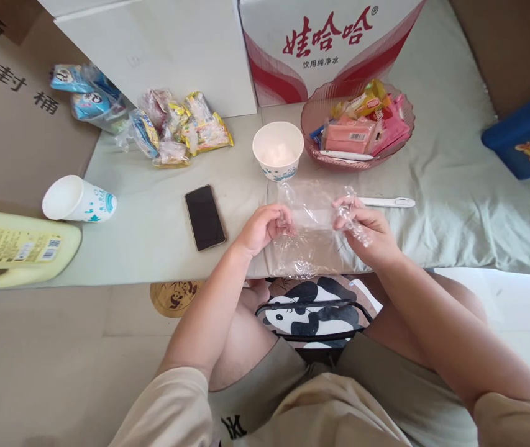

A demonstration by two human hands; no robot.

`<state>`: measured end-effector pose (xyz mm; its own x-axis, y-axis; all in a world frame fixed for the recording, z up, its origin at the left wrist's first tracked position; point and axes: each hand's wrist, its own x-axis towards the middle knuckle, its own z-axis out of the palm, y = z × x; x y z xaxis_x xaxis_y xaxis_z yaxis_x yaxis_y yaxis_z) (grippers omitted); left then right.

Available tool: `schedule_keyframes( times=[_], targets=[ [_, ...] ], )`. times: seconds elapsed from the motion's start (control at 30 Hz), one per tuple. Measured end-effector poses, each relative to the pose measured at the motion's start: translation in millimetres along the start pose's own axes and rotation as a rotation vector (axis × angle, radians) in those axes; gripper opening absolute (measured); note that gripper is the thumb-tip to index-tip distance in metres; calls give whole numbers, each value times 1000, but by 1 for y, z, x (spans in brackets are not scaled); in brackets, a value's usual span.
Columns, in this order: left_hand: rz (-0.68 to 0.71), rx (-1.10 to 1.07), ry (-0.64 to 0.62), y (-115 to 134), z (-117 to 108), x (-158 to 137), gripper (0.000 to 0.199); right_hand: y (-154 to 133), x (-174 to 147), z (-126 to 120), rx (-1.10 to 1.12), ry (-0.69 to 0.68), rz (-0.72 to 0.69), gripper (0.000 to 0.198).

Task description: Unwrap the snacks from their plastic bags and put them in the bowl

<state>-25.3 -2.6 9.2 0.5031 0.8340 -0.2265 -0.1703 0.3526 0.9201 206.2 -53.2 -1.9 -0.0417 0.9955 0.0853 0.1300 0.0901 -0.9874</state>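
A crinkled sheet of clear plastic film point(311, 214) is stretched between my two hands, near the front edge of the cloth-covered surface. My left hand point(267, 226) pinches its left side with curled fingers. On the other side, my right hand point(365, 230) grips a bunched part of the film between thumb and fingers. Just beyond the film stands a white paper cup point(278, 152) with a blue print, upright, with something whitish inside that I cannot make out. A white, flat, pen-like tool point(388, 202) lies beside my right hand, its left end hidden behind the fingers.
A pink glass bowl point(309, 136) of packaged items stands at the back, before a white carton point(325, 56). Left are a black phone point(204, 217), snack packets point(181, 127), a tipped paper cup point(81, 198) and a yellow-green jug point(22, 248). A blue box point(525, 130) stands right.
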Motion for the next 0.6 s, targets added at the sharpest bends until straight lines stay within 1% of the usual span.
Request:
schedule_keyframes(
  times=[0.07, 0.17, 0.2, 0.27, 0.33, 0.4, 0.47, 0.5, 0.57, 0.6],
  targets=[
    [64, 182, 60, -3, -2, 1, 34, -1, 2, 1, -77, 36, -6, 20],
    [210, 493, 160, -7, -5, 0, 25, 0, 4, 3, -154, 146, 31, 14],
    [257, 557, 164, -8, -5, -1, 21, 0, 4, 3, -158, 175, 60, 16],
    [319, 623, 126, -9, -5, -2, 15, 1, 3, 4, -142, 191, 120, 23],
    [336, 636, 76, -8, -4, -3, 16, 3, 2, 4, -126, 158, 133, 33],
    [335, 619, 43, -8, -2, -4, 19, 5, 2, 4, -115, 113, 95, 47],
    [335, 599, 23, -7, -1, -5, 17, 6, 2, 4, -117, 66, 70, 63],
    [329, 585, 16, -7, -1, -5, 15, 6, 3, 4, -134, 37, 82, 69],
    [312, 500, 25, -8, -1, -4, 15, 4, 3, 4, -208, -26, 134, 73],
    [303, 423, 49, -8, -1, -4, 20, 2, 3, 4, -252, -45, 157, 71]
  ],
)
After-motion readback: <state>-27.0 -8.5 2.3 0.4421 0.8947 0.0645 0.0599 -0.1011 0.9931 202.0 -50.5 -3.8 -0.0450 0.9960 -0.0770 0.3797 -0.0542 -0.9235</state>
